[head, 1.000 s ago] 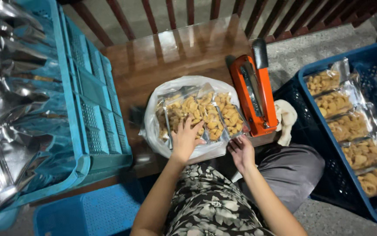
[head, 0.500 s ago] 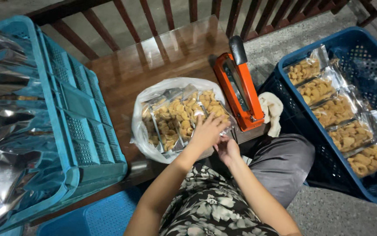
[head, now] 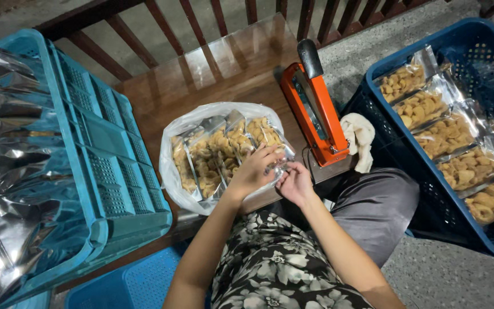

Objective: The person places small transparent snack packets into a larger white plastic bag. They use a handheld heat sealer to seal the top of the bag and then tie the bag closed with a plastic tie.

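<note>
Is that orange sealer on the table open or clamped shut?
Shut, as far as shows: the orange sealer has its black-handled arm lying flat along its base, no gap visible, and neither hand touches it.

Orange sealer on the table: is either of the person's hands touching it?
No. Both the left hand and the right hand are on a snack pouch beside the white bag, apart from the orange sealer.

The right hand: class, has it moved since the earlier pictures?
Yes. The right hand has moved left, away from the orange sealer, to meet the left hand at a snack packet.
</note>
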